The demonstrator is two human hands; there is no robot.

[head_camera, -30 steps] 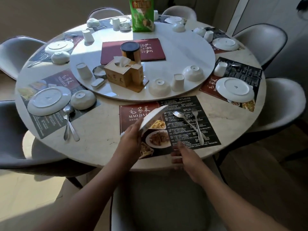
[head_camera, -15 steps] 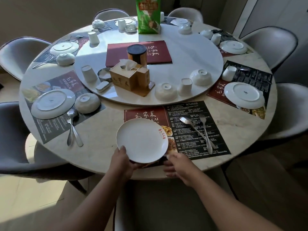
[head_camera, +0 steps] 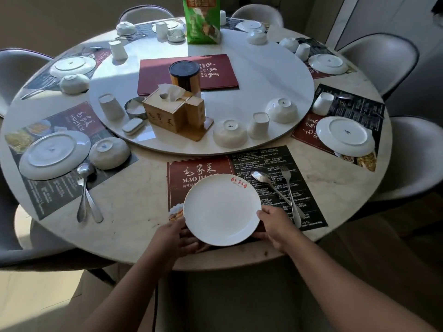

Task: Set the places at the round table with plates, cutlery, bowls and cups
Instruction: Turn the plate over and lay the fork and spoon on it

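Observation:
A white plate point(head_camera: 221, 209) with a small red logo lies face up on the near paper placemat point(head_camera: 247, 164). My left hand point(head_camera: 173, 238) holds its lower left rim, fingers tucked under the edge. My right hand point(head_camera: 278, 224) grips the lower right rim. A spoon point(head_camera: 262, 177) and a fork point(head_camera: 288, 188) lie on the mat to the right of the plate. An upturned bowl point(head_camera: 230, 136) and an upturned cup point(head_camera: 258, 125) stand on the white turntable point(head_camera: 263, 75) just beyond the mat.
Other places round the marble table point(head_camera: 134, 224) hold upturned plates, bowls and cups. On the turntable stand a wooden tissue box point(head_camera: 175, 113), a black-lidded canister point(head_camera: 184, 75), a red menu point(head_camera: 215, 68) and a green bag point(head_camera: 201, 20). Grey chairs ring the table.
The plate went from tilted on edge in my left hand to flat and face up on the mat. It has slid right towards the mat's middle, and my right hand has taken its rim.

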